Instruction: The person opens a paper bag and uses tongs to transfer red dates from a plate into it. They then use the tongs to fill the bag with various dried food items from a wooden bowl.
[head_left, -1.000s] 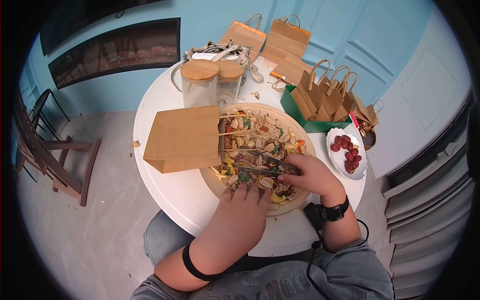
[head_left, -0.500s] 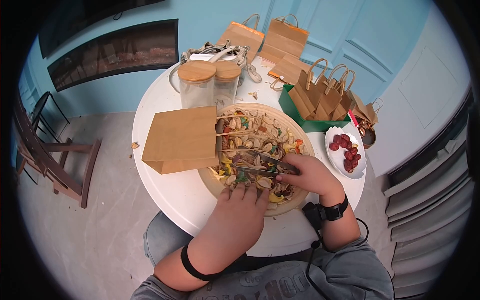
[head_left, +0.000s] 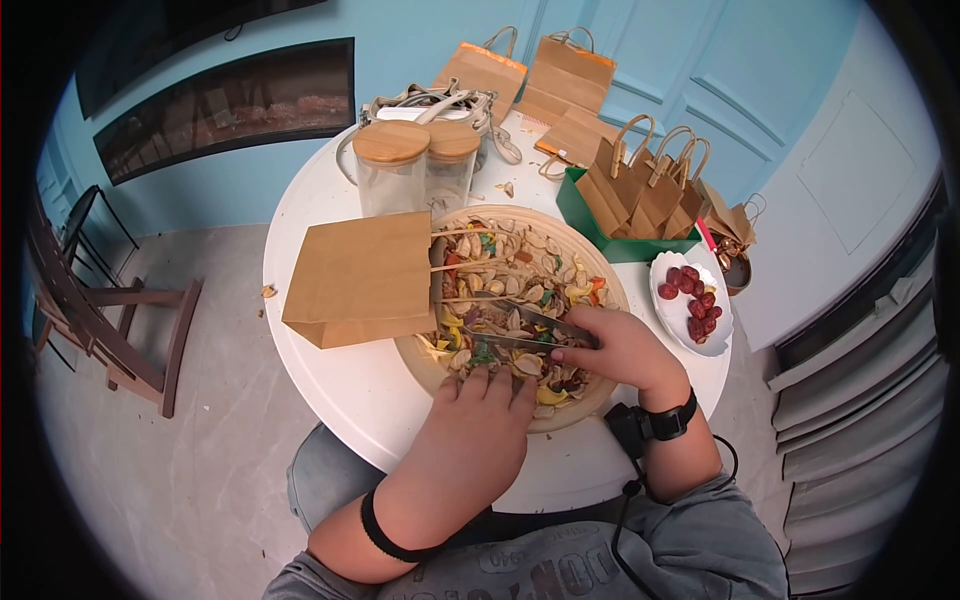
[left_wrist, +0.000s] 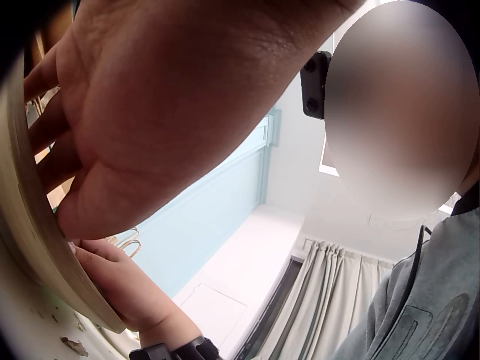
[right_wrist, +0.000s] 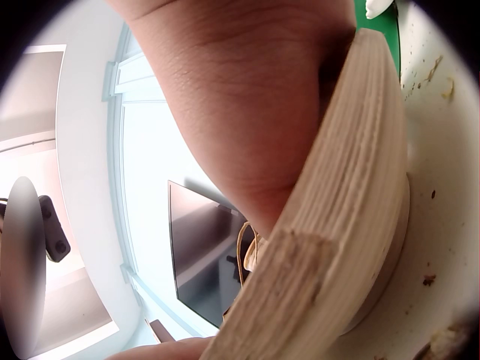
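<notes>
A round wooden board (head_left: 420, 372) carries a pile of dried flakes and shells (head_left: 515, 240) in beige, yellow, green and red. My right hand (head_left: 625, 350) pinches a pair of metal tongs (head_left: 525, 343) between thumb and fingers. Both arms of the tongs reach left, spread apart over the pile. My left hand (head_left: 480, 430) lies at the board's near edge, palm down, fingers extended onto the pile. On its side at the left, a brown paper bag (head_left: 360, 275) has its mouth and handles over the pile. The board's edge (right_wrist: 337, 187) shows close under my right hand in the right wrist view.
Two glass jars with wooden lids (head_left: 395, 145) stand behind the bag. A green box (head_left: 640, 250) of paper bags and a white plate (head_left: 668, 320) of red dates sit right. More paper bags (head_left: 570, 80) and a strapped bag (head_left: 480, 110) are at the back of the white table (head_left: 320, 370).
The head view shifts very slightly. Both hands, the tongs and the paper bag keep their places.
</notes>
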